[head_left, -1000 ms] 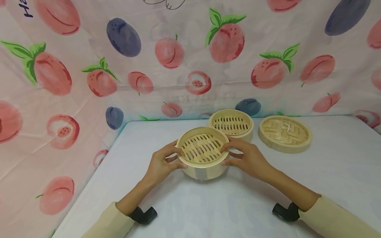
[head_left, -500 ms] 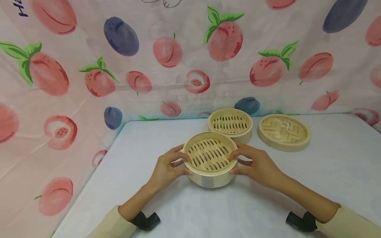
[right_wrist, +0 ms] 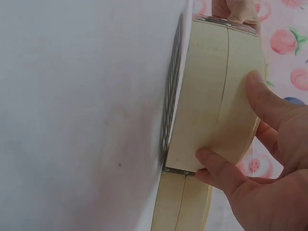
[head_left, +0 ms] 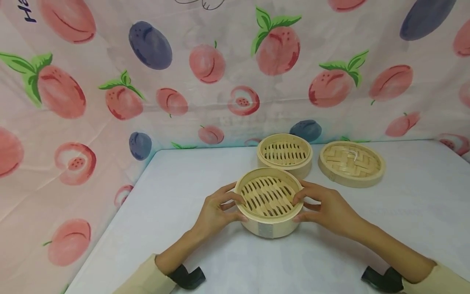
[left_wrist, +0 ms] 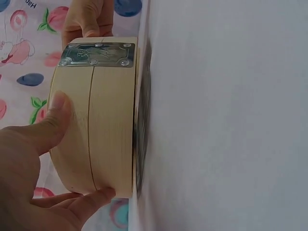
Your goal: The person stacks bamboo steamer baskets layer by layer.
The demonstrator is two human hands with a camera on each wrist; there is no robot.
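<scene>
A round bamboo steamer basket with a slatted floor sits between my two hands at mid-table. On its left side, my left hand grips the wall, thumb outside and a finger hooked over the rim. From the opposite side my right hand holds it the same way. The front seam carries a metal plate, plain in the left wrist view. In the right wrist view the basket wall stands close over the white tabletop, with the right thumb and fingers spread across it.
Just behind the held basket is a second bamboo steamer basket, partly overlapped by it. To its right lies a woven bamboo lid with a small white loop. Fruit-print cloth hangs behind the white table.
Both hands have brought the steamer basket toward me and to the right, keeping their grip. The rear basket and the lid stay in place.
</scene>
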